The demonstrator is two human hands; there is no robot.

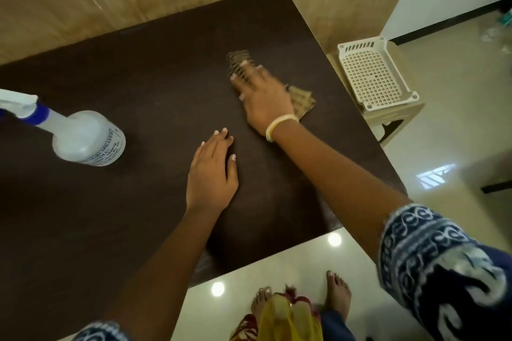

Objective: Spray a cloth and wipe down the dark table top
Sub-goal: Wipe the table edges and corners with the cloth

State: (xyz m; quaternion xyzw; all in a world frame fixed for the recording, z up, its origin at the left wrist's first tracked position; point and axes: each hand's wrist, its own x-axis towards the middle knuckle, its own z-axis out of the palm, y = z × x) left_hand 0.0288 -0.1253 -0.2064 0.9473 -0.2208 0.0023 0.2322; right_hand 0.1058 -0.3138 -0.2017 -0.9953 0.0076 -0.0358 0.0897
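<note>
Clearly, from the head view, the wiping step is under way. The right hand [261, 94] lies flat with fingers spread, pressing a cloth [300, 99] onto the dark table top [138, 69] toward its far right part, not far from the right edge. The hand is blurred, so its exact finger positions are hard to read; it is not fisted around the fabric but pinning it under palm and fingers.

The cloth seems thin, soft and light. It should crumple and slide easily, so I judge that a flat palm over its middle controls it better than a pinch at a corner, which would let the rest drag or fold. If damp, it would likely cling slightly to the surface.

It looks tan or beige with a fine checked or gridded pattern. One part shows beyond the fingertips and a corner pokes out beside the wrist; the rest is hidden under the hand.

The left hand [212, 171] rests open and empty, palm down, on the table top nearer the person, apart from the cloth. A white spray bottle [83, 138] with a blue collar stands well to the left, untouched.
</note>
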